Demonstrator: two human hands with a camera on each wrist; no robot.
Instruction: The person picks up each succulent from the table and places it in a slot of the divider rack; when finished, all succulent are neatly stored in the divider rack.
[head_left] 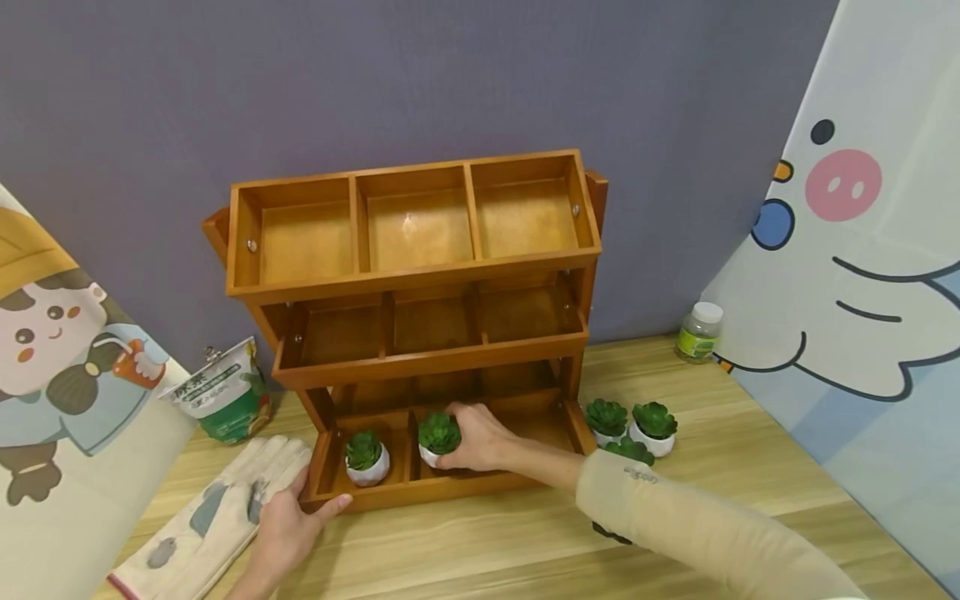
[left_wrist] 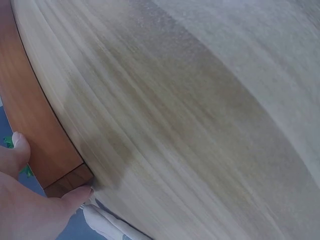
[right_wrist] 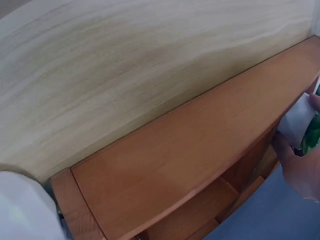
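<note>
The right hand [head_left: 480,437] has its grip round a small white pot with a green succulent [head_left: 438,435], just right of the bottom tier's left divider in the three-tier brown wooden shelf [head_left: 416,273]. The left hand [head_left: 288,529] clasps the shelf's front-left bottom corner. More potted succulents [head_left: 654,427] stand right of the shelf.

Odds and ends around a wood-grain tabletop [head_left: 480,542]
In the head view, a white-lidded jar [head_left: 699,333] and a cartoon panel [head_left: 847,258] sit near three o'clock, a clipped green-and-white pouch [head_left: 227,402] between eight and nine, a patterned cream glove [head_left: 213,525] near eight, a second panel [head_left: 82,400] near nine, a grey wall [head_left: 412,75] at twelve.
</note>
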